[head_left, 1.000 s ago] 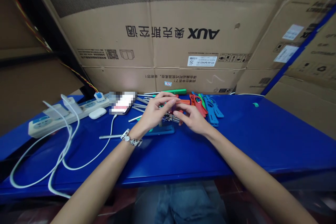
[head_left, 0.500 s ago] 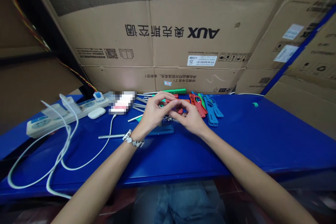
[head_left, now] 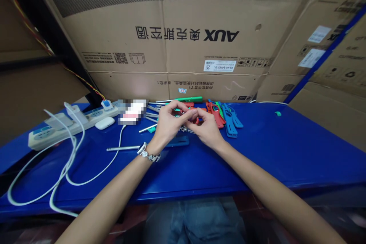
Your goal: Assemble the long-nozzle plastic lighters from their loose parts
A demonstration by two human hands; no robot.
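My left hand [head_left: 171,120], with a watch-like bracelet [head_left: 147,153] on its wrist, meets my right hand [head_left: 207,126] over the middle of the table. Thumbs and fingertips of both are pinched together around something small that they hide. Beneath and behind them lie metal tubes and coloured plastic parts that look like long-nosed lighters. A blue handle [head_left: 178,141] with a metal tube [head_left: 121,148] lies closest to me, partly under my left wrist. To the right of my right hand are red plastic shells [head_left: 215,113] and blue plastic shells [head_left: 229,122].
A green-handled piece [head_left: 187,99] lies along the cardboard wall [head_left: 183,15] at the back. On the left are a power strip [head_left: 98,114], white cables [head_left: 68,164], a white earphone case [head_left: 104,123] and a blurred-out phone [head_left: 133,111]. A small green piece [head_left: 278,114] lies far right.
My hands stay pinched together in the same place. My left wrist has turned slightly and shifted a little to the right, and the fingertips have moved slightly.
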